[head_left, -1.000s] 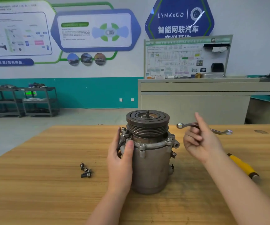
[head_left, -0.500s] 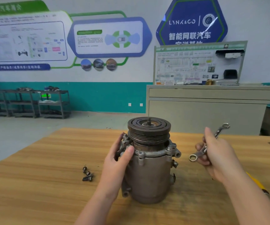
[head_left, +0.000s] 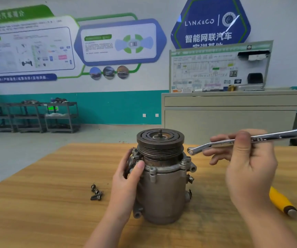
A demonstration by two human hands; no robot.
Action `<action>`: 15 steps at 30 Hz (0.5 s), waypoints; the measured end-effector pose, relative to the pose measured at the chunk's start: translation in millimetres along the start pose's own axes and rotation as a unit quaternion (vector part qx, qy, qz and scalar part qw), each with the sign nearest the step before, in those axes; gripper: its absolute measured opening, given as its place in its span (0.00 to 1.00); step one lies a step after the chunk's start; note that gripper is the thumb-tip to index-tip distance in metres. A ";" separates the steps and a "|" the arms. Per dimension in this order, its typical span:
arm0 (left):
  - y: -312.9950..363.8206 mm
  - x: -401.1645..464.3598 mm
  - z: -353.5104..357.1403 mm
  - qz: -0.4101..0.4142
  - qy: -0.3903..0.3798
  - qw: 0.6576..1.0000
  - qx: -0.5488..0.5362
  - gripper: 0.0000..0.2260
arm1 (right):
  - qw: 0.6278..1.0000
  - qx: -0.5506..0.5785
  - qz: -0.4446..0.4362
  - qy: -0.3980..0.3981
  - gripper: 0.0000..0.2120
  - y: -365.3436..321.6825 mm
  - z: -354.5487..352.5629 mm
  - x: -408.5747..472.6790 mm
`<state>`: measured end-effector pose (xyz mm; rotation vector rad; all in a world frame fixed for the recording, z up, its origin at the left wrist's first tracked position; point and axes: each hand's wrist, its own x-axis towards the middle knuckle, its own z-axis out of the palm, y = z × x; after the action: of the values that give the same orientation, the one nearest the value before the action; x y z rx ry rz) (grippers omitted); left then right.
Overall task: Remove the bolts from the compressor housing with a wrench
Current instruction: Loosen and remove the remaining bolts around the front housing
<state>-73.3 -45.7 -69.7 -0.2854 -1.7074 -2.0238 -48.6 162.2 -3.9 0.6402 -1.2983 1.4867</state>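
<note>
Compressor housing [head_left: 162, 192] stands upright on the wooden bench [head_left: 37, 203], my left hand [head_left: 126, 183] curled around its side with the thumb on the flange. My right hand [head_left: 247, 169] pinches a wrench [head_left: 221, 143], its ring end just beside the pulley [head_left: 160, 142], not touching. Loose bolts [head_left: 96, 192] lie left of the housing; a yellow handle [head_left: 281, 202] lies right. "LYNK&CO" reads on the blue wall sign [head_left: 210, 24].

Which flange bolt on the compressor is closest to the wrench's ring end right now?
The bolt on the right side of the flange, just below the wrench ring end. The front bolt and the left one by the left hand sit farther off.
</note>
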 end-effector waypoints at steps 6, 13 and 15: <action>3.0 -7.7 6.1 0.034 0.016 0.999 0.031 0.31 | 0.992 -0.057 -0.085 -0.079 0.08 2.9 3.5 -8.6; -3.4 -18.3 15.8 0.124 0.037 0.982 0.138 0.42 | 0.974 -0.111 -0.161 -0.117 0.17 7.7 3.0 -16.4; -5.1 -16.6 15.1 0.118 0.034 0.982 0.142 0.44 | 0.973 -0.099 -0.169 -0.119 0.14 7.6 4.5 -17.6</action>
<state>-63.4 -26.8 -78.5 -0.3036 -1.7988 -1.5806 -50.5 152.7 -21.1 0.8788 -1.4163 1.0115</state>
